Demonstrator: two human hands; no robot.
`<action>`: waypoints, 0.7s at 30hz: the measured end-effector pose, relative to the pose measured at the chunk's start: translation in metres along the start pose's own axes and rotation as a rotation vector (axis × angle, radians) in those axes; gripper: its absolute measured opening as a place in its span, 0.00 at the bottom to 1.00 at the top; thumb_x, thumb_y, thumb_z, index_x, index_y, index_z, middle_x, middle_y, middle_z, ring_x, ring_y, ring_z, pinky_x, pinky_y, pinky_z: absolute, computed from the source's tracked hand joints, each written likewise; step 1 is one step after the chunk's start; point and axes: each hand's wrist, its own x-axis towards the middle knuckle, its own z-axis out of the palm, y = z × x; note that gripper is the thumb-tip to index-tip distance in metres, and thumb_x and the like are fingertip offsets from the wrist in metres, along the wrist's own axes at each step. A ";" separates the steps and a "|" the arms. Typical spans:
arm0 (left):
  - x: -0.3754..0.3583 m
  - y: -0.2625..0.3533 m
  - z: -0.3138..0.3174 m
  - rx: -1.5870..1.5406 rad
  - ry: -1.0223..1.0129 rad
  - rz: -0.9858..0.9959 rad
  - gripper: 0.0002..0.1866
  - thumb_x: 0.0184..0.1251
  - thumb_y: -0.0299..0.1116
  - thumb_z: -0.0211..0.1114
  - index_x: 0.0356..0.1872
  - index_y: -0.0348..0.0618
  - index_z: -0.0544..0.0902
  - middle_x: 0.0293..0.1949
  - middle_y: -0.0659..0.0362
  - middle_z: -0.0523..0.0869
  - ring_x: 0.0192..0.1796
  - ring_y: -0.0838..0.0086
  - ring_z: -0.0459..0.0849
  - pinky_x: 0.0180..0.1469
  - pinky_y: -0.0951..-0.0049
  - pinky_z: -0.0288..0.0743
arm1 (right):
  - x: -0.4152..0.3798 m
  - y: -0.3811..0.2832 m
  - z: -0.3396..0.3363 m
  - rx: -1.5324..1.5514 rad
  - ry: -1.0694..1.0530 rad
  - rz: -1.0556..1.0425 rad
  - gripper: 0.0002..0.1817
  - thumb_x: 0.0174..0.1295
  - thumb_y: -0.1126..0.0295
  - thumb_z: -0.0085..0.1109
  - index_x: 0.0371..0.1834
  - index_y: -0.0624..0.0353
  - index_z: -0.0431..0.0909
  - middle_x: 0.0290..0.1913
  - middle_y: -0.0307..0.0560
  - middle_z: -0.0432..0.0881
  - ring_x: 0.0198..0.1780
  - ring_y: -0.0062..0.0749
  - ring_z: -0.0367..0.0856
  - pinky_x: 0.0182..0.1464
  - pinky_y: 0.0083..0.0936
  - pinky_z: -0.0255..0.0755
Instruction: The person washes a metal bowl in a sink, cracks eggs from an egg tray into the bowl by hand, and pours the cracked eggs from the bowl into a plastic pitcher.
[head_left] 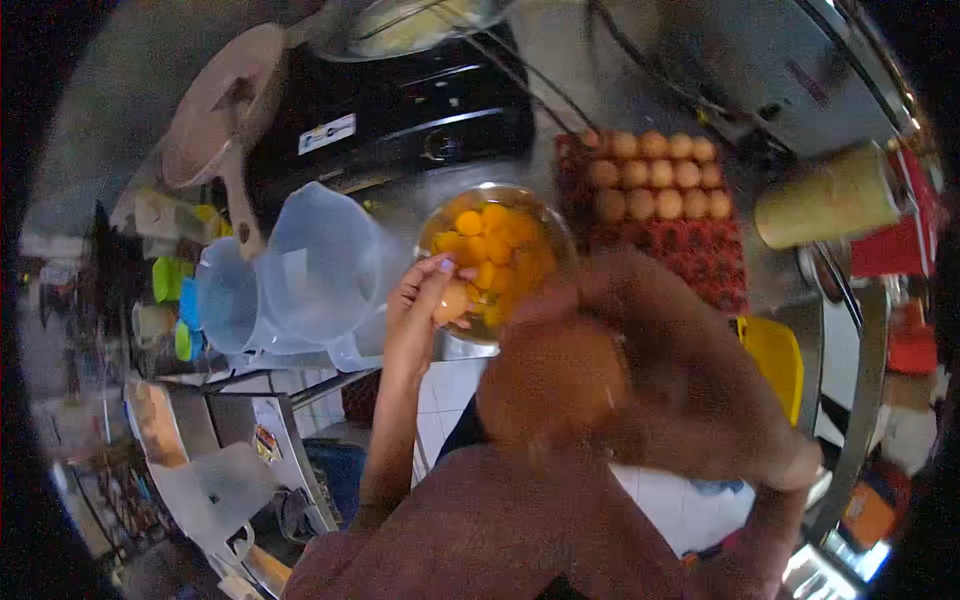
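Note:
My left hand (415, 292) is at the near left rim of a metal bowl (487, 186), its fingers closed round a brown egg (452, 302). Inside the bowl lie several raw egg yolks (490, 245) in clear egg white. Close to the camera and blurred, my right hand (680, 360) curls round a large-looking, rounded orange-brown egg (555, 380). It covers the bowl's lower right side and part of the tray. To the right of the bowl sits a red egg tray (690, 255), with brown eggs (660, 175) in its far rows and bare cups in its near part.
Left of the bowl stand two translucent plastic jugs (325, 260). A black stove (400, 110) is behind, with a pan (225, 110) at its left. A yellow roll (830, 198) lies at the right. The counter's front edge (350, 385) runs below the jugs.

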 end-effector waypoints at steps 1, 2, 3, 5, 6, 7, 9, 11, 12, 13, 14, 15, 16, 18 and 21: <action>-0.005 0.002 0.002 0.146 0.025 0.076 0.16 0.60 0.39 0.56 0.44 0.38 0.72 0.34 0.54 0.81 0.26 0.77 0.79 0.20 0.82 0.72 | -0.007 0.003 -0.007 0.039 0.045 0.049 0.26 0.47 0.74 0.59 0.50 0.63 0.61 0.45 0.50 0.72 0.47 0.32 0.73 0.51 0.28 0.67; -0.012 0.011 0.015 0.098 0.039 0.089 0.17 0.60 0.39 0.56 0.44 0.38 0.72 0.34 0.54 0.81 0.26 0.76 0.79 0.19 0.82 0.72 | -0.013 0.005 -0.014 0.081 0.092 0.097 0.25 0.49 0.74 0.58 0.51 0.62 0.60 0.45 0.48 0.72 0.47 0.31 0.73 0.50 0.28 0.68; -0.018 0.017 0.023 0.054 0.049 0.100 0.17 0.60 0.39 0.56 0.44 0.38 0.72 0.34 0.53 0.81 0.26 0.76 0.79 0.19 0.82 0.72 | -0.026 0.016 -0.026 0.149 0.128 0.117 0.23 0.54 0.73 0.55 0.53 0.61 0.59 0.44 0.47 0.73 0.46 0.32 0.74 0.50 0.27 0.69; -0.020 0.015 0.020 0.052 -0.002 0.057 0.17 0.60 0.39 0.56 0.44 0.38 0.72 0.34 0.53 0.81 0.26 0.76 0.79 0.19 0.82 0.72 | -0.059 0.019 -0.040 0.230 0.327 0.153 0.24 0.52 0.76 0.54 0.53 0.60 0.59 0.44 0.47 0.73 0.45 0.33 0.75 0.47 0.27 0.71; -0.021 0.014 0.015 0.047 -0.016 0.045 0.17 0.60 0.40 0.56 0.45 0.38 0.72 0.34 0.53 0.81 0.26 0.76 0.79 0.19 0.82 0.72 | -0.082 0.027 -0.049 0.270 0.444 0.078 0.23 0.52 0.77 0.53 0.52 0.59 0.60 0.46 0.48 0.71 0.46 0.34 0.74 0.47 0.28 0.72; -0.021 0.012 0.011 0.039 -0.041 0.038 0.17 0.60 0.40 0.56 0.45 0.38 0.72 0.34 0.53 0.81 0.26 0.76 0.79 0.19 0.82 0.72 | -0.110 0.041 -0.060 0.311 0.553 0.002 0.22 0.51 0.78 0.52 0.51 0.59 0.61 0.48 0.49 0.69 0.47 0.36 0.73 0.47 0.29 0.73; -0.022 0.010 0.008 0.019 -0.071 0.032 0.17 0.60 0.40 0.56 0.45 0.38 0.72 0.34 0.54 0.80 0.25 0.77 0.79 0.19 0.82 0.72 | -0.168 0.071 -0.089 0.110 0.799 0.037 0.22 0.54 0.77 0.49 0.53 0.58 0.60 0.48 0.49 0.69 0.48 0.35 0.72 0.46 0.31 0.73; -0.021 0.015 0.022 0.012 -0.009 0.061 0.17 0.60 0.40 0.56 0.45 0.39 0.72 0.34 0.55 0.80 0.24 0.77 0.78 0.19 0.82 0.72 | -0.230 0.119 -0.135 -0.066 0.936 0.124 0.26 0.53 0.68 0.53 0.57 0.57 0.59 0.51 0.48 0.68 0.49 0.35 0.72 0.43 0.31 0.74; -0.020 0.015 0.021 0.028 0.008 0.069 0.17 0.60 0.41 0.56 0.45 0.39 0.72 0.34 0.55 0.80 0.24 0.77 0.78 0.19 0.82 0.72 | -0.284 0.171 -0.173 -0.394 0.938 0.279 0.30 0.51 0.63 0.54 0.58 0.57 0.58 0.54 0.50 0.66 0.50 0.38 0.72 0.44 0.33 0.73; -0.018 0.014 0.020 0.045 0.022 0.072 0.17 0.60 0.41 0.56 0.45 0.39 0.72 0.34 0.56 0.80 0.24 0.78 0.78 0.20 0.82 0.72 | -0.309 0.189 -0.184 -0.850 0.873 0.518 0.33 0.50 0.59 0.55 0.59 0.57 0.58 0.56 0.52 0.65 0.50 0.41 0.71 0.45 0.36 0.71; -0.014 0.014 0.014 0.058 -0.121 0.044 0.18 0.60 0.41 0.57 0.46 0.40 0.72 0.36 0.58 0.79 0.27 0.77 0.78 0.23 0.81 0.74 | -0.333 0.206 -0.194 -1.300 0.762 0.757 0.36 0.48 0.55 0.56 0.59 0.57 0.58 0.58 0.54 0.63 0.51 0.44 0.71 0.46 0.38 0.69; -0.014 0.014 0.017 0.060 -0.078 0.096 0.19 0.60 0.41 0.56 0.47 0.41 0.72 0.37 0.58 0.79 0.30 0.76 0.78 0.24 0.80 0.74 | -0.326 0.194 -0.187 -1.860 0.512 1.076 0.37 0.46 0.52 0.57 0.59 0.57 0.58 0.59 0.57 0.62 0.51 0.48 0.70 0.48 0.40 0.67; -0.018 0.016 0.023 0.063 -0.039 0.148 0.19 0.60 0.41 0.56 0.48 0.41 0.72 0.39 0.58 0.78 0.32 0.76 0.79 0.26 0.80 0.75 | -0.318 0.172 -0.194 -1.466 0.498 0.993 0.35 0.47 0.52 0.56 0.57 0.57 0.61 0.56 0.58 0.65 0.51 0.49 0.70 0.50 0.41 0.65; -0.022 0.020 0.031 0.100 -0.038 0.154 0.20 0.60 0.42 0.56 0.50 0.43 0.71 0.41 0.58 0.78 0.36 0.75 0.78 0.28 0.79 0.75 | -0.238 0.078 -0.156 -1.203 0.553 0.653 0.24 0.49 0.53 0.55 0.46 0.55 0.73 0.39 0.48 0.80 0.40 0.43 0.78 0.43 0.35 0.71; -0.005 0.008 0.019 0.263 -0.155 0.259 0.22 0.60 0.44 0.54 0.53 0.45 0.70 0.48 0.56 0.74 0.46 0.73 0.74 0.37 0.75 0.74 | -0.121 0.053 -0.140 -1.640 0.504 0.058 0.17 0.53 0.57 0.51 0.39 0.56 0.74 0.36 0.51 0.79 0.35 0.44 0.78 0.37 0.38 0.72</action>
